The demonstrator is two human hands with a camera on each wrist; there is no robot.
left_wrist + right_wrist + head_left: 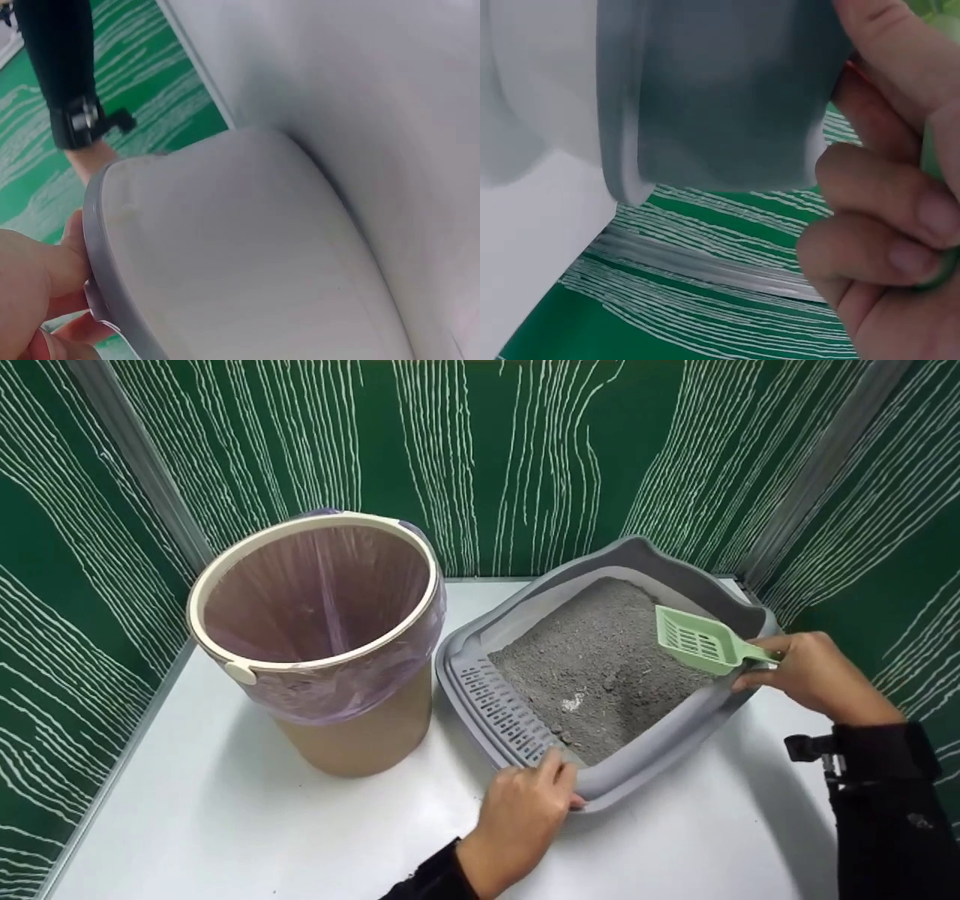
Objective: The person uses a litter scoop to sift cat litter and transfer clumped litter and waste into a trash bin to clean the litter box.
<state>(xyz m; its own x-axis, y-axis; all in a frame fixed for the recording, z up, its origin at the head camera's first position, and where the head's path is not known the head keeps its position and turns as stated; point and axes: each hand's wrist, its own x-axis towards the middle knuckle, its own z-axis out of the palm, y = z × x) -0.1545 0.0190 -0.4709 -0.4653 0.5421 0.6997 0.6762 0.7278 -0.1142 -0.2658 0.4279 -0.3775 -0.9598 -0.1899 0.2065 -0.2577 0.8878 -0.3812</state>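
Note:
A grey litter box (660, 769) holds grey cat litter (577, 652), with a small whitish patch (573, 702) near its slotted side. My left hand (521, 814) grips the box's near corner, thumb over the rim; the left wrist view shows the fingers at the rim too. In my right hand (821, 675) is the handle of a light green litter scoop (705, 643). The scoop's slotted head is above the litter by the right side of the box, and no litter shows in it. Curled fingers (885, 187) wrap the handle in the right wrist view.
Left of the box stands a brown trash bin (367, 746) with a cream rim and a purple liner bag (322, 585). Both stand on a white table (247, 825). Green panels (510, 457) with white wavy lines and grey frame posts enclose the back and sides.

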